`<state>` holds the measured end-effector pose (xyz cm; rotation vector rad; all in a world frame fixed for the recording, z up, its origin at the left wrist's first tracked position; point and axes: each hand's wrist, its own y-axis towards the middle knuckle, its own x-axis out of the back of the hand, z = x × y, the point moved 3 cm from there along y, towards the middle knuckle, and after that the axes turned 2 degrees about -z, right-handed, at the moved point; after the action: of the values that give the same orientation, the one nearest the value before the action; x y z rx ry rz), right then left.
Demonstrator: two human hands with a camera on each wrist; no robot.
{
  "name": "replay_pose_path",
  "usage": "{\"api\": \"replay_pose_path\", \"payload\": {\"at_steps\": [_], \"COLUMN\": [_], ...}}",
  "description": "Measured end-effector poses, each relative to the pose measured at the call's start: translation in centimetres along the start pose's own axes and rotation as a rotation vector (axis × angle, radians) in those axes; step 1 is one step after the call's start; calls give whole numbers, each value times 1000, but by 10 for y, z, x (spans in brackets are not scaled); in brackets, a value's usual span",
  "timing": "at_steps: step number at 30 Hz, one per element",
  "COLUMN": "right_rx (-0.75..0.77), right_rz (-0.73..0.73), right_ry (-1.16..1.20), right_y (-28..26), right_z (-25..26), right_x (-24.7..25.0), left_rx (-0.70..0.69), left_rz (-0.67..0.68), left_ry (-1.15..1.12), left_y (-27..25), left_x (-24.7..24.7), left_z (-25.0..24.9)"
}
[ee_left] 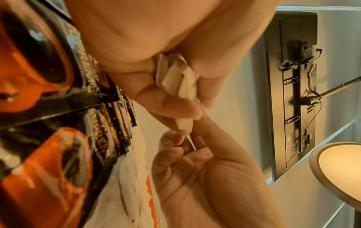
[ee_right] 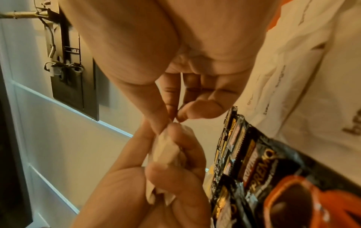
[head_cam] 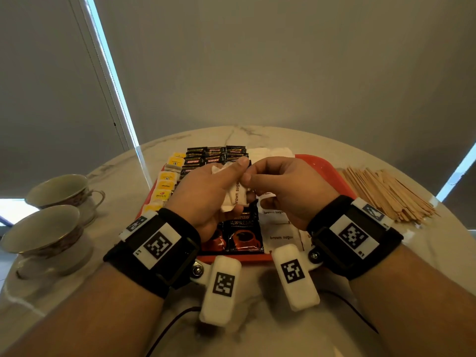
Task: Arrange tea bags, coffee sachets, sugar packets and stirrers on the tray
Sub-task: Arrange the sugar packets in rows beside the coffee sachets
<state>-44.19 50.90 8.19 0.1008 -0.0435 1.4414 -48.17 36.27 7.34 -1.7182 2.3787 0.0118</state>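
we seem to sit in a home or lounge: a round marble table (head_cam: 257,135) under our hands, china teacups (head_cam: 59,191) to their left, roller blinds (head_cam: 257,60) beyond them.

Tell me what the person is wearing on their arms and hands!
The left hand and right hand are bare, with no gloves or sleeves. Each wrist wears a wide black band carrying white plates printed with black-and-white square codes. A white camera block with its own code hangs off each band on a metal bolt, trailing a thin dark cable.
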Motion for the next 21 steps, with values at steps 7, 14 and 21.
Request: {"api": "replay_pose_path", "payload": {"at_steps": [7, 14, 21], "right_rx": [-18, -51, -68], "right_rz": [-158, -30, -41], "right_ry": [224, 195, 294], "right_y": [0, -3, -2], "right_z": [1, -1, -5], "right_x": [14, 10, 9], "left_rx": [2, -54, -81], "left_rz": [65, -6, 13], "left_ry": [2, -51, -49], "left_y": [3, 4, 1], "left_x": [6, 4, 2], "left_z": [2, 1, 1]}}
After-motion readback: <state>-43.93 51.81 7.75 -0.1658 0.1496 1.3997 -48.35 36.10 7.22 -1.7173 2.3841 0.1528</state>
